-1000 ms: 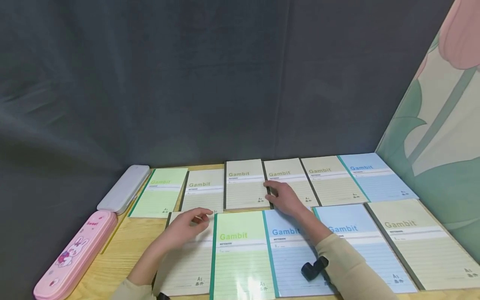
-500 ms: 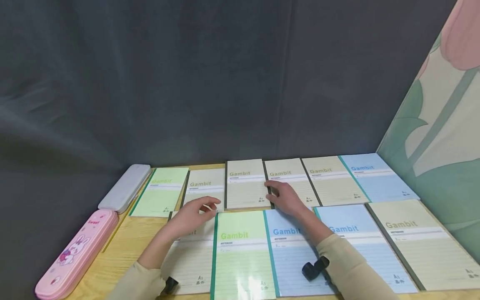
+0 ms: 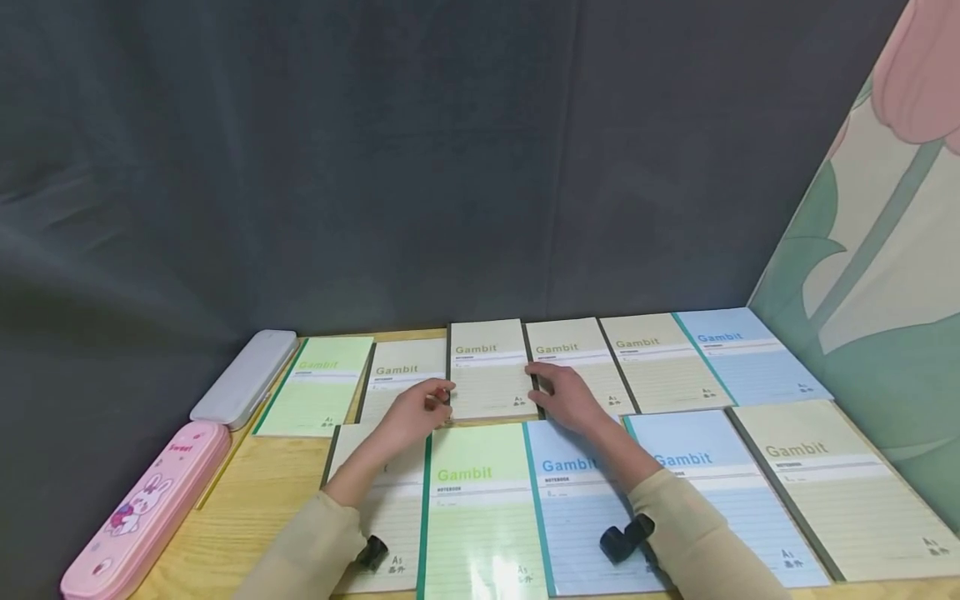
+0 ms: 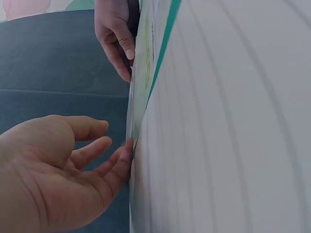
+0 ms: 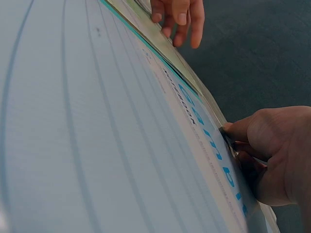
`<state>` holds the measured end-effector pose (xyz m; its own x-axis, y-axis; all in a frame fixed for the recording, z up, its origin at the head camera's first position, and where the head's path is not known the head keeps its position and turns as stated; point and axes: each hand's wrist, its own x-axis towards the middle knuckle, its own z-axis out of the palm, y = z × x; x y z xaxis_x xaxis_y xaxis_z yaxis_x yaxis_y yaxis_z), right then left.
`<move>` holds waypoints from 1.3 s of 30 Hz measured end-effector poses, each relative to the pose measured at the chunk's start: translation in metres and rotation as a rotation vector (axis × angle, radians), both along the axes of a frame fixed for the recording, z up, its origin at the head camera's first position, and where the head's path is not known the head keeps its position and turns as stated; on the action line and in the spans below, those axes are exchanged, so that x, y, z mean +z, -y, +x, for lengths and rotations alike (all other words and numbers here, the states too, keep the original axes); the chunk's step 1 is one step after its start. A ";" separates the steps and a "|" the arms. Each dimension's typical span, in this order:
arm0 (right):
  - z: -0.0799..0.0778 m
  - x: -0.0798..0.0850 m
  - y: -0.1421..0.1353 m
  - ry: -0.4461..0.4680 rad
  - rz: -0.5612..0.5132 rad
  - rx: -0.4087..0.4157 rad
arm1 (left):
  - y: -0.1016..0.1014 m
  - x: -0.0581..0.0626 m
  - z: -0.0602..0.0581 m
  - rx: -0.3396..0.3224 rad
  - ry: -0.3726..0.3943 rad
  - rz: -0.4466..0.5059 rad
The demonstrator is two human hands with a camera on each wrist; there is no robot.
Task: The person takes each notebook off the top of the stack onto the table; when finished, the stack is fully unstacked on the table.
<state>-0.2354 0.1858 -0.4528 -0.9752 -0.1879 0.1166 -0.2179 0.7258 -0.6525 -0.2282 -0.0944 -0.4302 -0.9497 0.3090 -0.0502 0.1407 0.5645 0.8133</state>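
Observation:
A cream Gambit notebook with a dark spine lies in the back row, between my two hands. My left hand is at its lower left, fingers loosely bent, over the gap beside another cream notebook. In the left wrist view the left fingertips reach the notebooks' level, with space between thumb and fingers. My right hand rests its fingertips at the middle notebook's right edge, by the dark spine of the neighbouring cream notebook. A green notebook and a blue notebook lie in front.
More notebooks fill both rows, including a blue notebook at back right, a large cream notebook at front right and a green notebook at back left. A pink pencil case and white case lie along the left side.
My left hand has moved up and to the right, from above the front cream notebook to the left edge of the middle back one. The right hand has stayed in place.

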 end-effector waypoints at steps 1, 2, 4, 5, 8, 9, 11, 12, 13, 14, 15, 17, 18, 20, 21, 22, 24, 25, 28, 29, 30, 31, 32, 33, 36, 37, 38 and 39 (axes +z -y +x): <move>0.000 0.000 0.000 -0.005 0.002 0.005 | -0.001 0.001 -0.001 0.005 -0.006 -0.004; 0.000 0.001 0.000 -0.001 0.001 0.003 | -0.002 0.001 -0.002 0.013 -0.006 -0.007; 0.000 0.001 0.000 0.002 0.002 0.002 | -0.004 0.002 -0.004 0.031 -0.006 -0.022; 0.000 0.001 0.000 0.009 -0.003 -0.001 | -0.005 0.002 -0.005 0.041 0.000 -0.026; 0.000 0.002 0.001 0.022 -0.006 -0.008 | -0.008 0.000 -0.009 0.071 0.025 -0.042; 0.000 0.001 0.001 0.023 -0.005 -0.007 | -0.009 0.000 -0.010 0.077 0.029 -0.050; 0.000 0.001 0.001 0.024 0.000 -0.004 | -0.010 -0.002 -0.013 0.089 0.037 -0.057; 0.000 0.001 0.001 0.022 0.003 -0.002 | -0.011 -0.002 -0.013 0.095 0.038 -0.061; 0.000 0.001 0.002 0.021 0.004 -0.003 | -0.012 -0.002 -0.014 0.103 0.040 -0.065; 0.000 0.000 0.002 0.018 0.004 -0.003 | -0.013 -0.002 -0.015 0.111 0.040 -0.065; 0.000 0.000 0.001 0.014 0.006 -0.003 | -0.014 -0.003 -0.016 0.122 0.039 -0.067; 0.000 0.000 0.001 0.014 -0.001 -0.005 | -0.016 -0.003 -0.018 0.148 0.040 -0.066; 0.000 0.000 0.001 0.015 -0.004 -0.006 | -0.018 -0.004 -0.018 0.161 0.044 -0.064; 0.000 0.001 0.001 0.019 -0.008 -0.004 | -0.020 -0.004 -0.019 0.181 0.043 -0.066; -0.001 0.001 0.001 0.018 -0.006 -0.003 | -0.021 -0.005 -0.019 0.191 0.043 -0.070; 0.000 0.001 0.001 0.024 -0.007 -0.004 | -0.022 -0.005 -0.020 0.199 0.043 -0.071; 0.000 0.001 0.001 0.030 -0.003 -0.007 | -0.023 -0.005 -0.020 0.214 0.045 -0.069; 0.000 0.002 0.001 0.034 -0.004 -0.010 | -0.024 -0.006 -0.021 0.220 0.043 -0.065; 0.001 0.002 0.001 0.042 -0.008 -0.014 | -0.026 -0.007 -0.023 0.245 0.049 -0.032; 0.001 0.002 0.001 0.043 -0.011 -0.013 | -0.026 -0.007 -0.023 0.251 0.053 -0.019; 0.001 0.002 0.001 0.044 -0.014 -0.012 | -0.027 -0.007 -0.023 0.257 0.057 -0.007; 0.002 0.002 0.001 0.044 -0.014 -0.011 | -0.027 -0.007 -0.023 0.261 0.062 0.004; 0.002 0.002 0.001 0.044 -0.014 -0.009 | -0.026 -0.008 -0.023 0.264 0.066 0.014; 0.002 0.002 0.000 0.045 -0.015 -0.009 | -0.026 -0.008 -0.024 0.264 0.070 0.025; 0.002 0.002 0.000 0.038 -0.016 -0.007 | -0.026 -0.009 -0.024 0.256 0.080 0.053; 0.002 0.002 0.000 0.037 -0.016 -0.006 | -0.025 -0.009 -0.025 0.251 0.084 0.062; 0.001 0.002 0.001 0.035 -0.017 -0.004 | -0.025 -0.009 -0.025 0.248 0.088 0.069; 0.001 0.002 0.001 0.028 -0.014 -0.001 | -0.025 -0.009 -0.026 0.242 0.092 0.075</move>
